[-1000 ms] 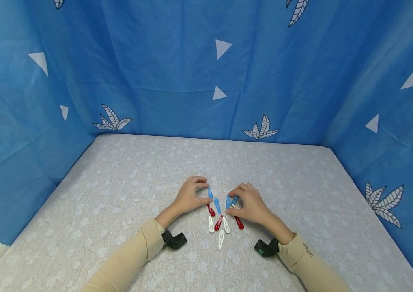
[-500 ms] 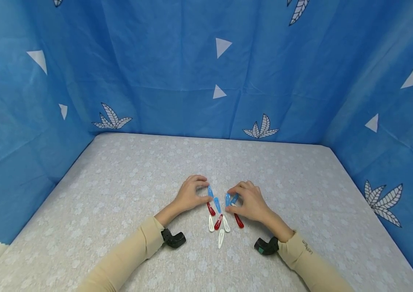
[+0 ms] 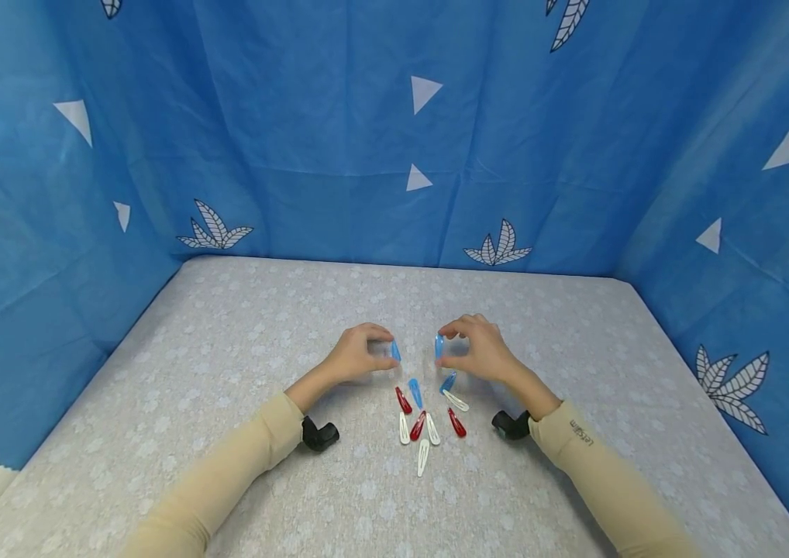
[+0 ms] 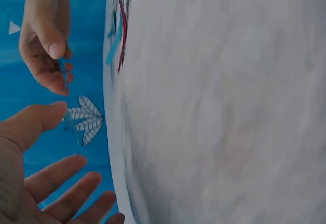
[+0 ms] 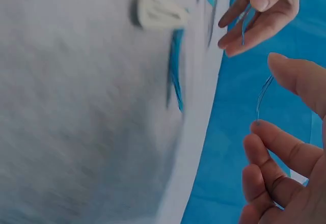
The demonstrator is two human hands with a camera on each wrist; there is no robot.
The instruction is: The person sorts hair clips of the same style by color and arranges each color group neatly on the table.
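My left hand pinches a blue snap hair clip end to end between thumb and index finger. Opposite it, my right hand holds another blue snap hair clip the same way. Both clips are raised off the table, as the wrist views show. Below the hands lie two more blue clips, several white clips and several red clips in a loose cluster. One white clip overlaps the end of a blue clip near my right hand.
A pale floral cloth covers the table. Blue curtains with white triangles and leaf prints hang behind it and along both sides. Black wrist cameras sit under each forearm.
Both hands have lifted their blue clips from the cluster and moved away toward the far side of the table. The other clips have stayed where they lay.
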